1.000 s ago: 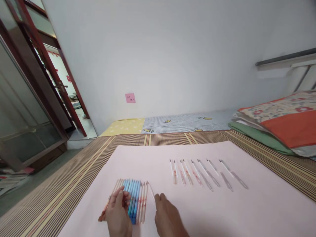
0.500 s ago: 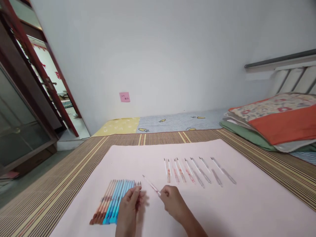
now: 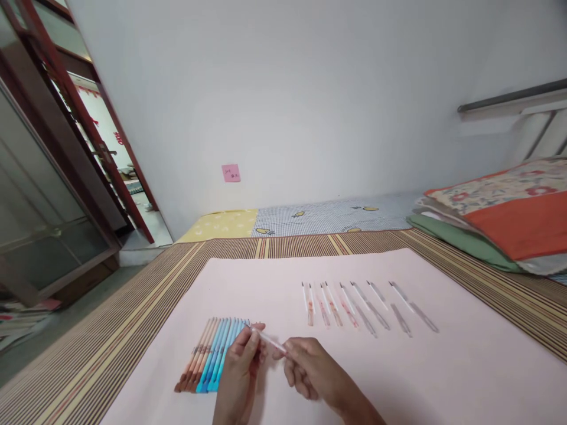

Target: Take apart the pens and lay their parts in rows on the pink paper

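Pinching a thin clear pen (image 3: pixel 267 339) at either end, left hand (image 3: pixel 239 372) and right hand (image 3: pixel 312 369) hold it just above the pink sheet (image 3: pixel 443 372), beside the blue-and-orange pen row (image 3: pixel 208 361). Pulling lightly, straight along its length, should spare it bending.

Both hands, left hand (image 3: pixel 241 372) and right hand (image 3: pixel 310 369), hold one thin clear pen (image 3: pixel 268 339) over the pink sheet (image 3: pixel 465 378), beside a row of pens (image 3: pixel 215 361).

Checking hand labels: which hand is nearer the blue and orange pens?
Left. The left hand sits at the right edge of the pen row; the right hand is farther right, apart from it.
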Demonstrator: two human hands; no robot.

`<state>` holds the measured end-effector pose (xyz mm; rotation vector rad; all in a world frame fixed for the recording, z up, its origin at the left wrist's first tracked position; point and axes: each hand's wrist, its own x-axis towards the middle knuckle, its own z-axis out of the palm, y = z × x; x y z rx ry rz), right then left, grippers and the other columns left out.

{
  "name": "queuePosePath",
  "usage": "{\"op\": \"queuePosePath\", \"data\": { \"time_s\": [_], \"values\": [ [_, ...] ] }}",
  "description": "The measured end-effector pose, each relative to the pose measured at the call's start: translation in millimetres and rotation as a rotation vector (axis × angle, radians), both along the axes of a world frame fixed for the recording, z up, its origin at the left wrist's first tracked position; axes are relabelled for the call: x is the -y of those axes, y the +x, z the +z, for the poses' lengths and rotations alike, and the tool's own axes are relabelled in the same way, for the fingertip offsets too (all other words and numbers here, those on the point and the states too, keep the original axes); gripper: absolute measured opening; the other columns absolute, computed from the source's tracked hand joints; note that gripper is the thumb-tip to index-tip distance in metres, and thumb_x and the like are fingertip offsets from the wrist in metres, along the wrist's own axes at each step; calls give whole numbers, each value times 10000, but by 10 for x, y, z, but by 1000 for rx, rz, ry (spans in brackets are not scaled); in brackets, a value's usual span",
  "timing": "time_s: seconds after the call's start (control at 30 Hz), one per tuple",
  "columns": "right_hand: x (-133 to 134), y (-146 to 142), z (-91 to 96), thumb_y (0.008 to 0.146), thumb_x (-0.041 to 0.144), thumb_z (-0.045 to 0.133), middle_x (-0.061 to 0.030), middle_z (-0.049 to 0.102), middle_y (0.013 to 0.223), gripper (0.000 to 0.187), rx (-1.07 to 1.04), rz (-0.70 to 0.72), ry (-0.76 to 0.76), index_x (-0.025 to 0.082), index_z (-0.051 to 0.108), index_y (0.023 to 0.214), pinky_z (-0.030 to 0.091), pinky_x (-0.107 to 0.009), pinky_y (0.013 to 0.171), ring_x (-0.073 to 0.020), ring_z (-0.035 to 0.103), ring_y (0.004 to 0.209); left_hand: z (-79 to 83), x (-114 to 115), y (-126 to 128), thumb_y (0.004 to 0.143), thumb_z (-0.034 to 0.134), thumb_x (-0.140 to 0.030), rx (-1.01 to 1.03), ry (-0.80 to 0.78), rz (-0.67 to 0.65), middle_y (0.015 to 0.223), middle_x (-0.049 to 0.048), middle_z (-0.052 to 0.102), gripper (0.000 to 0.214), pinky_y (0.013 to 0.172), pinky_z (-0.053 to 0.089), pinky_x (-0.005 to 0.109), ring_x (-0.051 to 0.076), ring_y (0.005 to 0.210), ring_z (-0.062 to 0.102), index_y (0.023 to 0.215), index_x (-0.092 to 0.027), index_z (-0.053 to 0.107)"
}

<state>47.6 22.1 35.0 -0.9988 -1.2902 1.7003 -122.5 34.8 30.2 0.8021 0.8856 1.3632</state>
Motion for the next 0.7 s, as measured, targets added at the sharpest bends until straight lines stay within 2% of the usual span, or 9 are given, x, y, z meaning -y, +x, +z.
{"op": "queuePosePath", "data": {
  "time_s": [0.07, 0.23, 0.4, 0.5, 0.57, 0.7],
  "values": [
    [5, -7, -1, 859, 676, 503, 79, 476, 551, 547, -19, -17, -24, 146, 620, 926, 169, -168, 353, -23, 333, 355, 5, 1, -5, 712, 813, -420, -7, -9, 10, 661, -4, 604, 395, 624, 449, 228, 119, 627, 527, 1003, -160, 749],
    [9, 65, 32, 836, 614, 581, 120, 336, 523, 460, -81, 44, -132, 156, 622, 860, 100, -179, 356, -7, 194, 351, 43, -8, -47, 698, 817, -443, 7, 1, 101, 922, 73, 702, 408, 641, 464, 235, 125, 688, 546, 990, -161, 768],
    [22, 83, 44, 864, 597, 567, 126, 325, 503, 440, -129, 103, -143, 162, 631, 882, 95, -184, 349, -11, 166, 344, 39, -24, -62, 642, 842, -478, 10, 5, 166, 834, 67, 694, 404, 631, 467, 248, 130, 660, 536, 848, -137, 779],
    [28, 23, 28, 819, 648, 601, 127, 345, 510, 480, -115, 105, -142, 169, 588, 840, 105, -179, 353, -6, 186, 346, -1, -45, -61, 653, 832, -489, -18, 16, 181, 660, 1, 607, 381, 574, 424, 220, 109, 594, 484, 805, -147, 759],
    [28, -24, 16, 798, 649, 618, 115, 388, 518, 485, -78, 83, -137, 167, 571, 818, 132, -174, 356, -8, 245, 350, -23, -57, -60, 673, 814, -500, -42, 27, 191, 574, -38, 519, 366, 530, 383, 210, 99, 550, 434, 778, -157, 740],
    [13, -98, -20, 813, 594, 610, 86, 465, 528, 435, -35, 44, -108, 161, 570, 808, 195, -174, 368, -27, 360, 367, -27, -63, -57, 678, 806, -511, -71, 41, 229, 577, -47, 499, 357, 506, 353, 210, 97, 540, 405, 735, -172, 708]
  ]
}}
